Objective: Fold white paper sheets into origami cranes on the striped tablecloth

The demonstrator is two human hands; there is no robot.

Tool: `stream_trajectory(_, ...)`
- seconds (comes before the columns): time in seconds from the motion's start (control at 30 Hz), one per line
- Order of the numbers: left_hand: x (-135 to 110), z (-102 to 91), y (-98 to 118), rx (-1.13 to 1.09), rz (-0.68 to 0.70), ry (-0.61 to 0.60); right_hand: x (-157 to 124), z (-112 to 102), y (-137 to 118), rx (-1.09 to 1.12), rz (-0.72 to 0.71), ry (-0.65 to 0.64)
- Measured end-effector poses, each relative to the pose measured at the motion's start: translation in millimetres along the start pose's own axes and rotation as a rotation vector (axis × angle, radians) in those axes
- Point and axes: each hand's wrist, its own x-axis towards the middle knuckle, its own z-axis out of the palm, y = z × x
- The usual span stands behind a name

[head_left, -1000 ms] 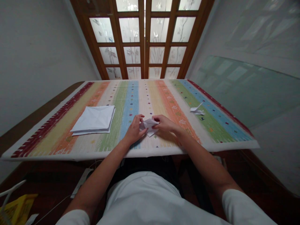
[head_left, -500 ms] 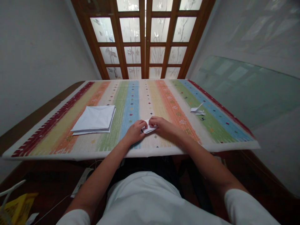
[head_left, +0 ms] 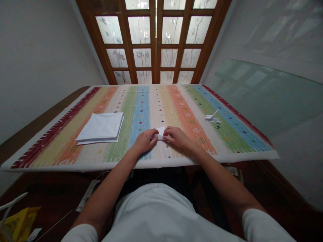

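A small folded white paper (head_left: 160,131) lies on the striped tablecloth (head_left: 141,107) near the front edge, mostly covered by my fingers. My left hand (head_left: 145,140) presses on its left side with curled fingers. From the right, my right hand (head_left: 175,136) pins the paper down with its fingertips. Both hands meet over the paper, which stays flat on the cloth.
A stack of white paper sheets (head_left: 101,127) lies to the left. A finished folded paper figure (head_left: 212,118) sits at the right on the blue stripe. Wooden doors with frosted glass (head_left: 156,40) stand behind the table. A yellow bag (head_left: 15,222) lies on the floor at lower left.
The paper was held up partly open a second ago. It now lies flattened on the cloth under both hands, which have closed together over it.
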Motion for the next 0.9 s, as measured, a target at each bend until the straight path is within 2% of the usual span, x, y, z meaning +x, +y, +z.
stream_trajectory(0.13,2,6.1,-3,-0.009,0.017,0.038,5,2,6,-0.109,0.178,0.135)
stream_trajectory(0.27,4,9.9,-6,0.041,0.064,0.022,15,6,10,-0.163,0.257,0.134)
stream_trajectory(0.47,4,11.3,-8,0.077,0.051,0.009,30,9,8,0.140,0.366,0.199)
stream_trajectory(0.53,4,11.4,-8,0.085,0.053,-0.004,33,10,8,0.181,0.400,0.225)
stream_trajectory(0.63,4,12.3,-8,0.113,0.044,-0.026,34,10,9,0.168,0.377,0.228)
stream_trajectory(0.73,4,13.8,-8,0.112,0.039,-0.024,30,11,6,0.133,0.278,0.199)
stream_trajectory(0.9,4,14.4,-11,0.027,0.023,0.100,20,13,-8,-0.027,0.135,0.122)
